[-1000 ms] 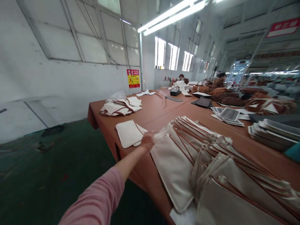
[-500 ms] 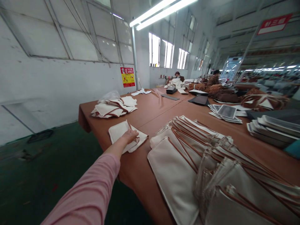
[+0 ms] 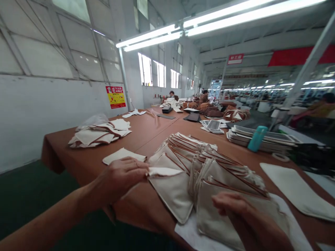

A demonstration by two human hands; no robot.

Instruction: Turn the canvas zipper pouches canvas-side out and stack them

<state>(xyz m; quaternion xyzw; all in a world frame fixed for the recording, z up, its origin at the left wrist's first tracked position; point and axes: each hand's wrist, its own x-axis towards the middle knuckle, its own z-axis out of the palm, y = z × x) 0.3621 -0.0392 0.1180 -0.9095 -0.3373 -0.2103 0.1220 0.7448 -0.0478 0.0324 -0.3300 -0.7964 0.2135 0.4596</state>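
The pouches (image 3: 209,164) are of matt cream canvas cloth with a coarse weave, edged with brown piping. The table (image 3: 146,129) has a smooth brown cover with a faint shine. The teal bottle (image 3: 258,138) looks like smooth plastic, and the trays (image 3: 274,137) like grey metal

Teal bottle (image 3: 257,138) against grey tray stack (image 3: 264,137); beyond it, a red-yellow wall sign (image 3: 115,97); left of it, a loose cream pouch heap (image 3: 99,133).

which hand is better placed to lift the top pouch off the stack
Left. The left hand already pinches the raised edge of the top pouch, while the right hand lies flat on the nearest pouch, steadying the stack.
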